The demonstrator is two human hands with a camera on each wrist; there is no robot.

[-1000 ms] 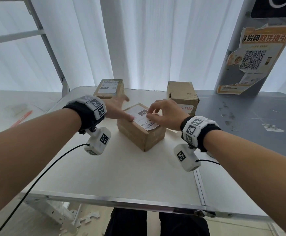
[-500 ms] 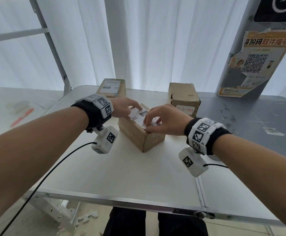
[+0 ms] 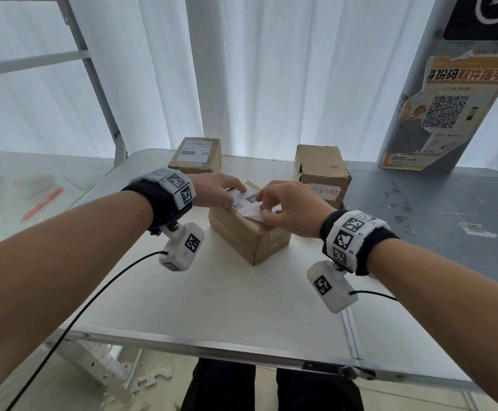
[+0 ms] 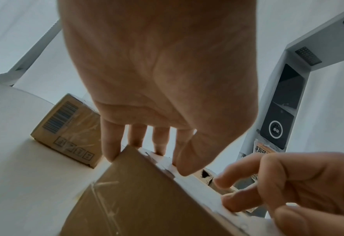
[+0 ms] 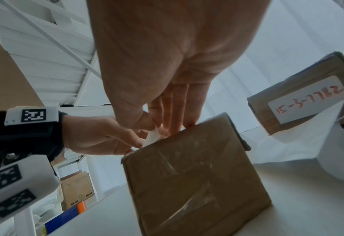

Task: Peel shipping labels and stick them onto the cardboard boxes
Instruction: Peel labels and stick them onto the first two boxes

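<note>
A small cardboard box [image 3: 250, 238] stands mid-table with a white shipping label [image 3: 246, 201] on its top. My left hand [image 3: 216, 189] lies over the box's far left corner, its straight fingers [image 4: 110, 143] and thumb pressing the label down. My right hand [image 3: 286, 209] is at the label's near right corner. In the right wrist view its thumb and fingers pinch a lifted white corner of the label [image 5: 153, 137] just above the box [image 5: 193, 175]. The rest of the label's right side is hidden under that hand.
A labelled box [image 3: 195, 155] sits at the back left and a box with a handwritten sticker [image 3: 321, 173] at the back right. A grey pillar with a poster [image 3: 449, 114] stands far right. A red pen [image 3: 43, 203] lies on the left table. The metal table edge [image 3: 212, 350] runs near me.
My left hand has moved from the box's left side onto the label. My right hand has gone from pressing the label's near end to pinching its corner.
</note>
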